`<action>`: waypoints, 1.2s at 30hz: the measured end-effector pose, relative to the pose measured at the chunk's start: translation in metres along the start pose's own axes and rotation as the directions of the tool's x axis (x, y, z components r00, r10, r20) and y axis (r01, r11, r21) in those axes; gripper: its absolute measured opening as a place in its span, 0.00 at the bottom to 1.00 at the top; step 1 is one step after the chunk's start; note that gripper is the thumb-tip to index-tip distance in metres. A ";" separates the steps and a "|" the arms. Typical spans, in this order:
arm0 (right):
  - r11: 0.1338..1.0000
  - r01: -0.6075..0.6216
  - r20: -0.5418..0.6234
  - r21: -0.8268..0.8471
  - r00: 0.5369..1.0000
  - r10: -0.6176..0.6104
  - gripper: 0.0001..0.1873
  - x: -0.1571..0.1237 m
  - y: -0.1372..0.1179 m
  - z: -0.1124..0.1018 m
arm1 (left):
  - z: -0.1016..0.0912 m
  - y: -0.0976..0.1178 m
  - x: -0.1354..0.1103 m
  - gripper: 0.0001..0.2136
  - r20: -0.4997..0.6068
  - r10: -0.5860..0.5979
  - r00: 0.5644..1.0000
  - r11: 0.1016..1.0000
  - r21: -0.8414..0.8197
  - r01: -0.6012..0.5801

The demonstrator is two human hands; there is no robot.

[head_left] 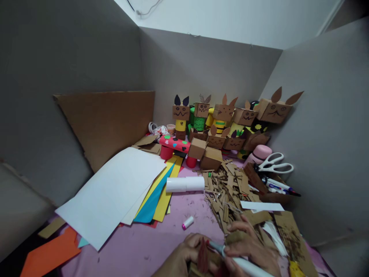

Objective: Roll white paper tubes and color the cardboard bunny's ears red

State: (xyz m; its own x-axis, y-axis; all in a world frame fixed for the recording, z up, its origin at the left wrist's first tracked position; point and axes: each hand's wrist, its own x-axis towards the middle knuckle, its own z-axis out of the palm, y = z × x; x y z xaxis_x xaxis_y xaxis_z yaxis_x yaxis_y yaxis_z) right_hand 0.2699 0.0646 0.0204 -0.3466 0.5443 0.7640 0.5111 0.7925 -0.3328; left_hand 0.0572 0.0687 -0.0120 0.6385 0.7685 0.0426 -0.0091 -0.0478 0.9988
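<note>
At the bottom of the head view, my left hand (187,252) is closed around a small cardboard piece, partly hidden by the fingers. A dark red, leaf-shaped cardboard ear (203,257) stands up from that hand. My right hand (250,242) grips a thick white marker (249,266) with a grey front end. Its reddish tip meets or nearly meets the ear's edge. Just beyond the hands lies a white marker cap (188,223) with a pink end. A rolled white paper tube (185,184) rests farther back.
White sheets (115,184) overlap coloured paper at left, near an orange piece (52,254). Cardboard scraps (230,184) heap at right, beside a box with scissors (276,163) and pens. Several cardboard animal figures (181,111) stand behind a red decorated tube body (175,143). Grey panels (201,65) surround the table.
</note>
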 end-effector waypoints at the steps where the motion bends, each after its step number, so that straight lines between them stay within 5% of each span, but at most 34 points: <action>1: 1.000 0.025 0.007 0.013 1.000 -0.025 0.05 0.000 0.001 0.000 | 0.000 0.001 0.000 0.10 0.002 -0.011 1.000 1.000 -0.001 0.011; 5: 0.983 0.149 0.131 0.112 0.978 -0.163 0.06 0.003 0.003 0.002 | 0.000 0.003 -0.001 0.08 -0.006 -0.015 1.000 1.000 -0.022 0.015; 11: 0.997 -0.021 0.000 0.080 1.000 0.021 0.04 -0.002 0.000 0.007 | 0.003 0.005 -0.001 0.07 -0.013 -0.007 1.000 1.000 -0.025 0.006; 17: 0.981 0.110 0.083 0.162 0.989 -0.125 0.05 0.000 0.004 0.005 | 0.001 0.001 -0.002 0.08 -0.021 0.015 1.000 1.000 -0.026 -0.015; 22: 0.995 0.015 0.036 0.099 0.999 -0.019 0.03 -0.001 0.004 0.005 | 0.001 0.002 -0.003 0.08 -0.014 -0.006 1.000 1.000 -0.026 0.005; 26: 0.982 0.107 0.119 0.156 0.985 -0.127 0.06 0.001 0.002 0.006 | 0.001 0.002 -0.003 0.05 -0.019 0.035 0.999 0.999 -0.020 -0.035; 30: 0.994 -0.038 0.000 0.104 0.999 0.038 0.03 0.002 -0.001 0.006 | 0.001 0.005 -0.003 0.07 -0.017 0.029 0.999 0.999 -0.036 -0.029; 36: 0.980 0.093 0.147 0.177 0.982 -0.119 0.06 0.001 0.002 0.004 | 0.002 0.006 -0.004 0.06 -0.019 -0.012 1.000 1.000 -0.021 0.012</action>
State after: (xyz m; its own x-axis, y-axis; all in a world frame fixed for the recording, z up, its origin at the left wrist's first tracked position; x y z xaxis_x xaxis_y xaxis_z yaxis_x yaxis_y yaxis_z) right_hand 0.2672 0.0681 0.0185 -0.5171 0.4803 0.7085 0.3291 0.8757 -0.3534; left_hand 0.0565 0.0642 -0.0063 0.6235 0.7813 0.0306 -0.0172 -0.0254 0.9995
